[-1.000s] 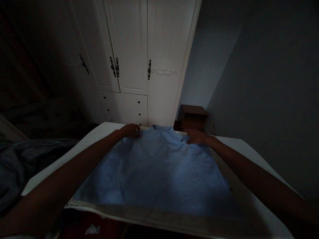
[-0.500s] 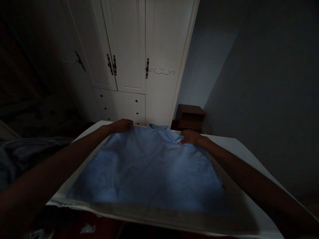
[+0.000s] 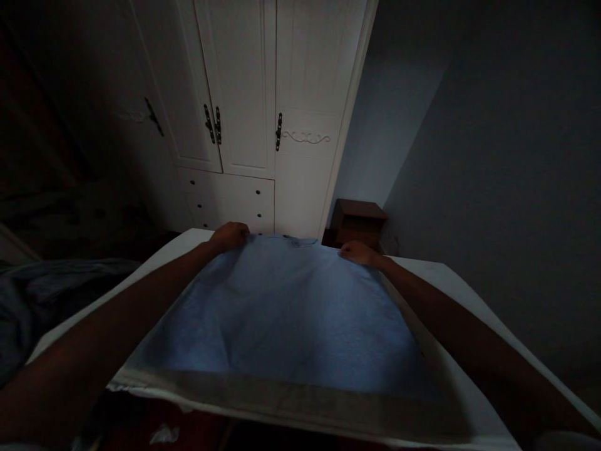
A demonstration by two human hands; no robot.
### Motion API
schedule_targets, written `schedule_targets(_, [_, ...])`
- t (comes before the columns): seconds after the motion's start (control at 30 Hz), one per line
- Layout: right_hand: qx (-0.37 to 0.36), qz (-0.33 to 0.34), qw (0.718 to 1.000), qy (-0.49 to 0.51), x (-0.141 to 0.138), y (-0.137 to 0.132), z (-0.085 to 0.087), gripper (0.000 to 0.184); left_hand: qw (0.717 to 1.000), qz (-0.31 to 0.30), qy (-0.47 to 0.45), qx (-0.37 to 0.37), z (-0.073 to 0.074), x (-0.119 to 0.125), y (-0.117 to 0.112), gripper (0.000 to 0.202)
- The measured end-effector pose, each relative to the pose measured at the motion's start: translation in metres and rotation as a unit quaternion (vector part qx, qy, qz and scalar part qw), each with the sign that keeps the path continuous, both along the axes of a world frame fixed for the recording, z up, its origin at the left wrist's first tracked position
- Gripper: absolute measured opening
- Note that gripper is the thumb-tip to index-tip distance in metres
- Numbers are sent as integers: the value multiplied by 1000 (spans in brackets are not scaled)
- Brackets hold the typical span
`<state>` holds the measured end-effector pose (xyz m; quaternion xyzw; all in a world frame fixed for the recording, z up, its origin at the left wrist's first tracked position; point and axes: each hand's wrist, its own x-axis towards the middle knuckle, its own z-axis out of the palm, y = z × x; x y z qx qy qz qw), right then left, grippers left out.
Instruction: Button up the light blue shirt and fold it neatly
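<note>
A light blue shirt [image 3: 291, 313] lies flat on a white board-like surface [image 3: 451, 294] in front of me. My left hand [image 3: 230, 236] grips the shirt's far left corner, fingers curled over the cloth. My right hand [image 3: 357, 252] grips the far right corner the same way. Both arms stretch out along the shirt's two sides. The shirt's collar sits at the far edge between my hands and looks pulled flat.
A white wardrobe [image 3: 263, 113] with dark handles and drawers stands straight ahead. A small brown nightstand [image 3: 359, 219] sits to its right by the grey wall. Dark bedding [image 3: 51, 300] lies at the left. The room is dim.
Both hands have shifted slightly outward and away along the far edge, drawing the shirt's top taut. The collar, raised before, now lies flat.
</note>
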<state>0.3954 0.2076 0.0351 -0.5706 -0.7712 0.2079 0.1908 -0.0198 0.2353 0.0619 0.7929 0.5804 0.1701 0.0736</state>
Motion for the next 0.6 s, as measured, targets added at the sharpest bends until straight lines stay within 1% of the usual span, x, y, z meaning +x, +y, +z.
schedule_targets(0.07, [-6, 2, 1000, 8, 1, 1, -6, 23, 1000, -14, 5, -17, -11, 4, 6, 17])
schedule_targets(0.1, [-10, 3, 1000, 12, 4, 1, -7, 24, 1000, -21, 4, -22, -14, 5, 8, 19])
schedule_targets(0.17, [-23, 5, 999, 25, 12, -2, -4, 28, 999, -30, -4, -40, -15, 8, 9, 25])
schedule_targets(0.23, [-60, 8, 997, 47, 22, -5, 3, 38, 996, -34, -9, -84, -9, 8, 10, 32])
schedule_targets(0.3, [-112, 14, 991, 70, 32, -9, 11, 45, 992, -41, -15, -122, 3, 8, 10, 34])
schedule_targets(0.33, [-134, 17, 987, 84, 36, -11, 15, 46, 990, -52, -28, -129, 9, 7, 10, 33])
schedule_targets(0.37, [-143, 16, 985, 100, 39, -13, 18, 47, 989, -67, -52, -125, 15, 6, 10, 32])
schedule_targets(0.43, [-118, 1, 982, 148, 45, -14, 22, 47, 984, -91, -128, -87, 27, 4, 10, 30])
schedule_targets(0.5, [-76, -31, 977, 196, 47, -14, 21, 47, 978, -75, -192, -24, 33, 5, 11, 35])
schedule_targets(0.57, [-66, -53, 975, 205, 44, -12, 14, 45, 980, -36, -195, 31, 32, 9, 14, 38])
schedule_targets(0.6, [-75, -56, 977, 194, 42, -10, 9, 44, 982, -22, -182, 44, 28, 13, 16, 36])
